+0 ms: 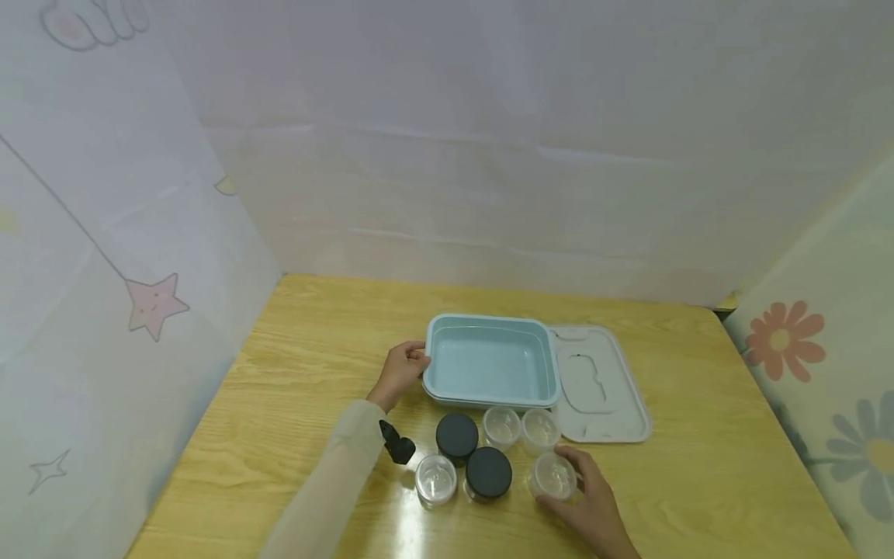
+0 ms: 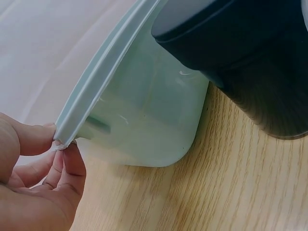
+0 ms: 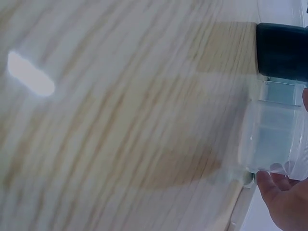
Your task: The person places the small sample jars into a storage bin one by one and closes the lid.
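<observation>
My left hand pinches the left rim of a light blue plastic bin. In the left wrist view, thumb and fingertips of that hand close on the bin's rim. My right hand grips a clear plastic jar from its right side, near the table's front. The right wrist view shows the fingers against the lower end of this see-through jar. Two clear jars, one beside the other, stand close in front of the bin.
Two jars with black lids, one behind the other, stand in the middle of the group. Another clear jar is at its left. A whitish lid lies flat right of the bin on the wooden table. Printed cloth walls surround it.
</observation>
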Action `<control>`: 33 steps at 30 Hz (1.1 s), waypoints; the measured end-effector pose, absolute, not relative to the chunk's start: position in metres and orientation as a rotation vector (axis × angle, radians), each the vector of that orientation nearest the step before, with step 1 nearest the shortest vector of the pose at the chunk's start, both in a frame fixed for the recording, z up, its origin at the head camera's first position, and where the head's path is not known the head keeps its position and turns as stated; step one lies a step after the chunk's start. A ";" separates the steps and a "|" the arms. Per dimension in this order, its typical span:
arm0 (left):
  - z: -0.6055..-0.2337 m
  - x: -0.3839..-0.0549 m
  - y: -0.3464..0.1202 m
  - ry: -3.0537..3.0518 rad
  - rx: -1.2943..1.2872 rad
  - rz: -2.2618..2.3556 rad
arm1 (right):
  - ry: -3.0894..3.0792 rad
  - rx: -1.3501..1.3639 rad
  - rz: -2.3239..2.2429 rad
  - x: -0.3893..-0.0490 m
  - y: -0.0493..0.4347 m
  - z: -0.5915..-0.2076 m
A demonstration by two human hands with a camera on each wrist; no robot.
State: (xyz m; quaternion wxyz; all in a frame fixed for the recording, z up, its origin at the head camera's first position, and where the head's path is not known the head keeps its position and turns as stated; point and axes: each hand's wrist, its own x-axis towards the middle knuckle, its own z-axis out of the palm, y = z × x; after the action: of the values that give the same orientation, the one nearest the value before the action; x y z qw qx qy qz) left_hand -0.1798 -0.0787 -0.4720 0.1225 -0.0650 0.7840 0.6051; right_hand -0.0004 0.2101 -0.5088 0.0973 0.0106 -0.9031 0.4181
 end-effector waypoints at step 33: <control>-0.472 -0.181 -0.080 2.238 -0.185 1.796 | -2.693 0.278 1.204 -0.021 0.221 -0.442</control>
State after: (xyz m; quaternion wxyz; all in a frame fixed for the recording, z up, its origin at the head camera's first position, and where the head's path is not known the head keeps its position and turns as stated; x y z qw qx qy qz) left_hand -0.1808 -0.0804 -0.4716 0.1326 -0.0638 0.7714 0.6191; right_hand -0.0208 0.2208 -0.4420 0.0890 0.0935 -0.9052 0.4048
